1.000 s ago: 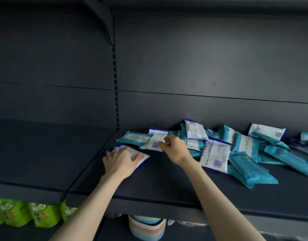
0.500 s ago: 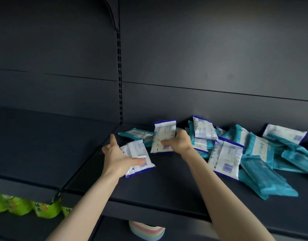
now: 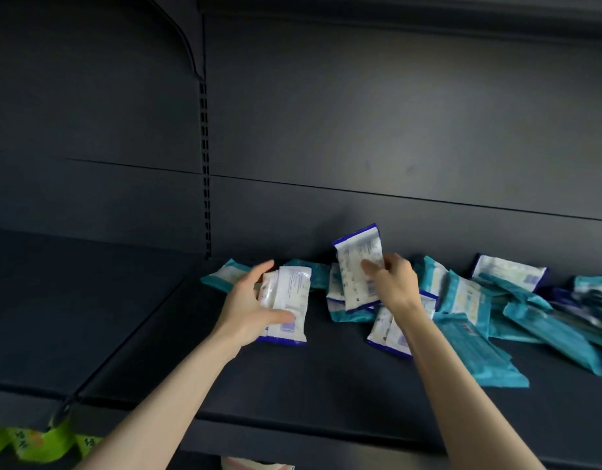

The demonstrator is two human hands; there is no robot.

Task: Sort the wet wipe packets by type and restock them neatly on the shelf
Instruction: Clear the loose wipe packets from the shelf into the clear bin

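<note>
- Left hand (image 3: 248, 307) has its fingers wrapped round a small stack of white packets (image 3: 287, 300), held upright low over the shelf (image 3: 326, 385).
- Right hand (image 3: 393, 283) pinches another white packet (image 3: 357, 266), lifted clear of the heap.
- Teal packets (image 3: 479, 351) lie jumbled on the shelf to the right.
- They look light, soft and slick-filmed, so best gripped across the flat faces, not by the crimped ends.

The print on the white packets (image 3: 289, 300) in the left hand's fingers (image 3: 260, 270) and on the raised packet (image 3: 355, 252) in the right hand's fingers (image 3: 371, 268) is too small to read, and most left fingers hide behind their packets. Right of the right fingers, teal packets (image 3: 547, 334) blur and run off the edge; below the left fingers, green packs (image 3: 31, 442) are cut off.
</note>
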